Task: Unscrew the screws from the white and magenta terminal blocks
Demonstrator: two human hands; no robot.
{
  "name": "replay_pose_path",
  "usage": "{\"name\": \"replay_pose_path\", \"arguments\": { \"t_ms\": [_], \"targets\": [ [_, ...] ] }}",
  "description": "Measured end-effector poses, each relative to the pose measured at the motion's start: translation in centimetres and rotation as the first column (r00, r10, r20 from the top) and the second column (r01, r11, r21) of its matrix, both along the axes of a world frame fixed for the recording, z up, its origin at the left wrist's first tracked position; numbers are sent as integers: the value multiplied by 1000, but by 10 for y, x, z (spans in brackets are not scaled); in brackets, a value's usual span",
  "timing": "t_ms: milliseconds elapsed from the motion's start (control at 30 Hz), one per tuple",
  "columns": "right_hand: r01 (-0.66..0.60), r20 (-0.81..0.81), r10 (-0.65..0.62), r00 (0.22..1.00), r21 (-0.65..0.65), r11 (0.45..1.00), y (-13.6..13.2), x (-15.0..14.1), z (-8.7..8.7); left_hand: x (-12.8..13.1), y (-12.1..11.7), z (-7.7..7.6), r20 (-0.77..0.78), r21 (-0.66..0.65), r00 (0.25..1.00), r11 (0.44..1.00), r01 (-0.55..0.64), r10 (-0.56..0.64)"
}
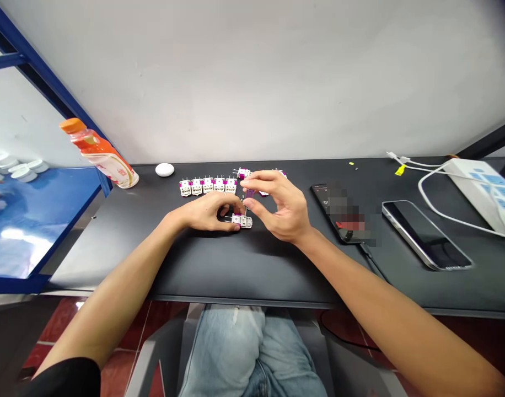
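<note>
My left hand point(209, 212) rests on the black table with its fingers closed on a small white-and-purple electrical part point(242, 221), which lies on its side with thin pins pointing left. Just above it, my right hand point(279, 207) pinches a small translucent purple piece point(250, 193) between thumb and fingertips. Behind my left hand stands a row of several similar white-and-purple parts point(208, 185), pins upward. Another such part point(244, 173) lies farther back, and more are partly hidden behind my right hand.
An orange bottle point(106, 157) and a white oval object point(165, 170) stand on the left. To the right lie a black phone point(333, 212) with a cable, a second phone point(426, 234), and a white power strip point(479, 190) with white cords. The table's front edge runs before my lap.
</note>
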State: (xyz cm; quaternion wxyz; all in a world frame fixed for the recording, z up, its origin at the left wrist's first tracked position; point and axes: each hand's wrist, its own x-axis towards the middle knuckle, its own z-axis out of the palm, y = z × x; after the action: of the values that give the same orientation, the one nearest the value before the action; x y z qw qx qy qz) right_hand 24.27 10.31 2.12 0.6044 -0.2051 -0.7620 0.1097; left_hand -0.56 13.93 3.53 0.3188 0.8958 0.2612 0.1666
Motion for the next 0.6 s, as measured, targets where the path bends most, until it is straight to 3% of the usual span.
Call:
{"name": "replay_pose_path", "arguments": {
  "t_ms": [100, 233, 433, 600],
  "targets": [
    [30, -33, -29, 999, 29, 999, 0, 0, 1, 0, 0, 0, 3, -12, 1000, 1000, 6, -6],
    [-51, -26, 49, 998, -93, 994, -2, 1, 1, 0, 0, 0, -5, -14, 1000, 1000, 0, 0],
    [38, 4, -38, 999, 5, 999, -2, 1, 1, 1, 0, 1, -20, -18, 1000, 1000, -1, 1],
    [-91, -19, 89, 996, -143, 986, -2, 1, -1, 1, 0, 1, -19, -15, 1000, 1000, -7, 7]
  ]
}}
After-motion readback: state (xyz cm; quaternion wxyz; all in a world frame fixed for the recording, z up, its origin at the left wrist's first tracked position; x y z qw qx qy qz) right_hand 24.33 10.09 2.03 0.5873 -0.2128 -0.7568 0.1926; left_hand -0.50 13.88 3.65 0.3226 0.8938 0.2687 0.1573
